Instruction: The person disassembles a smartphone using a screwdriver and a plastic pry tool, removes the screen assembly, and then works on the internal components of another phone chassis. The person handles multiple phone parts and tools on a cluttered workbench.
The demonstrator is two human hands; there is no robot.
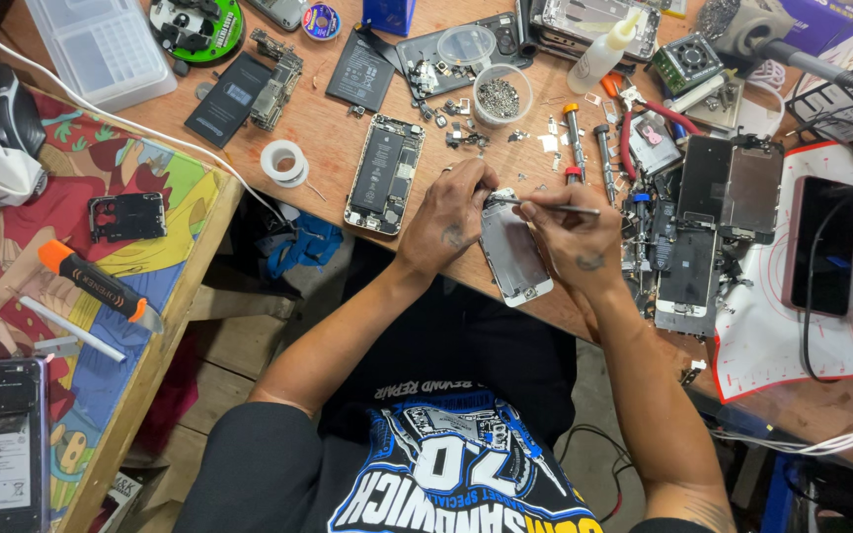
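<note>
While the wooden workbench (pixel 348 138) fills the upper half of the view, a second table with a cartoon-print cover (pixel 81 286) stands at the left edge and a white work mat (pixel 772 336) lies at the right. On the mat rests a dark phone (pixel 821 247) with a cable attached; just left of it sits a stack of dismantled phone panels (pixel 713 212). An opened phone body (pixel 385 174), its battery exposed, lies left of the hands. Centrally, at the near edge of the bench, lies a silver phone screen assembly (pixel 513 252), face down and overhanging the edge slightly. The left hand (pixel 451 217) rests on the upper left corner of this assembly, fingers curled and pressing it in place. The right hand (pixel 575 237) is closed around a thin metal tool (pixel 545 206), held like a pen, whose tip meets the top end of the assembly beside the left fingertips. Smaller items behind: a clear bottle (pixel 599 54), a round tub of screws (pixel 502 96), a roll of white tape (pixel 282 161), red-handled pliers (pixel 644 123), and two screwdrivers (pixel 575 138). An orange-and-black knife (pixel 96 283) lies on the cartoon cover.
</note>
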